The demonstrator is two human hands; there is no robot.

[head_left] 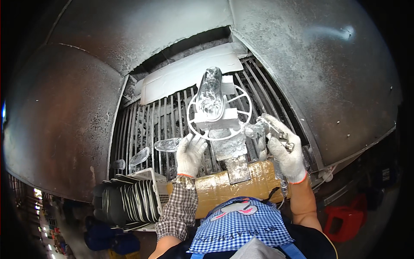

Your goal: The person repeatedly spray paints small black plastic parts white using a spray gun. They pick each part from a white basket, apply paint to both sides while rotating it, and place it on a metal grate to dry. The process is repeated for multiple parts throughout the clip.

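Clear sole on stand (210, 93): glossy, see-through, toe pointing away, lying on a white block inside a white wire ring.
Clear sole by left hand (168, 145): flat on the metal grate, touching the gloved fingertips.
Spray tool (282, 142): metal, gripped in the right hand.

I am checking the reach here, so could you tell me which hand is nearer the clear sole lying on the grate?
Left. The left hand touches the clear sole; the right hand is far right, holding a spray tool.

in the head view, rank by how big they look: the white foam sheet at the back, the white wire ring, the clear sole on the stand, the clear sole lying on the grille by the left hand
1. White foam sheet
2. White wire ring
3. Clear sole on the stand
4. Clear sole lying on the grille

The last is smallest, though partly hidden by the gloved left hand.
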